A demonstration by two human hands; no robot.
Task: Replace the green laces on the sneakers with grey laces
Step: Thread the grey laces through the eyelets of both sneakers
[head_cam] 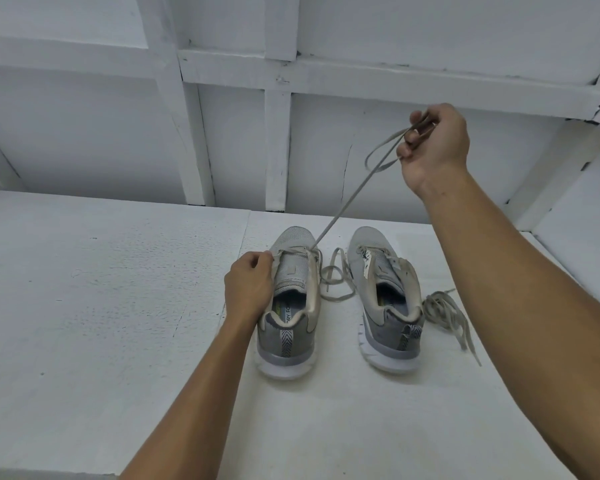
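Relacing is looking barely begun: the right hand (433,147) is pinching a grey lace (343,209) taut above the front eyelets of the left sneaker (291,341), which the left hand (248,285) is gripping, while the right sneaker (385,327) is waiting alongside.

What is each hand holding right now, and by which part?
The right hand grips the grey lace at its raised end. The left hand pinches the left sneaker at its upper edge, beside the front eyelets.
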